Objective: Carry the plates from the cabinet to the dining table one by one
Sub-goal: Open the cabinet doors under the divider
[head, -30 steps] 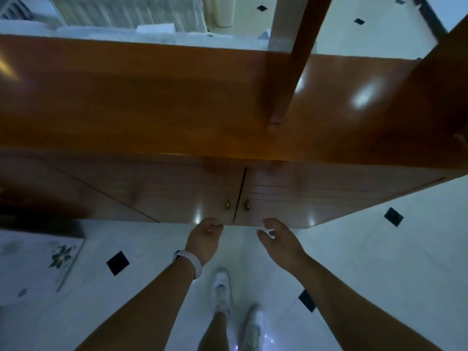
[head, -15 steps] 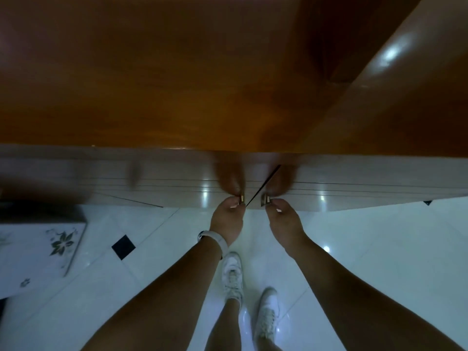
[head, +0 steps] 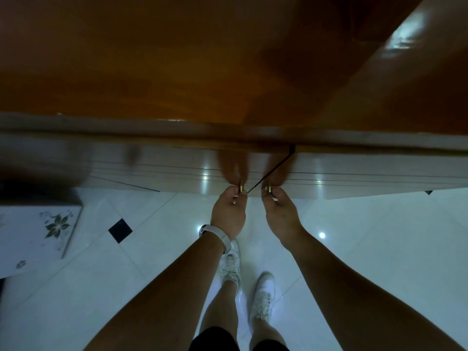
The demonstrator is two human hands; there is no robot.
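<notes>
Your left hand pinches one brass knob, your right hand the other knob, either side of the cabinet door seam. No plates show; presumably they lie inside, beyond both hands.

Warm orange-brown wood cabinet; gold knobs; floor white tile with black diamond insets; my wristband white; my sneakers white; my shorts black; panel at left white, dark green flower print
</notes>
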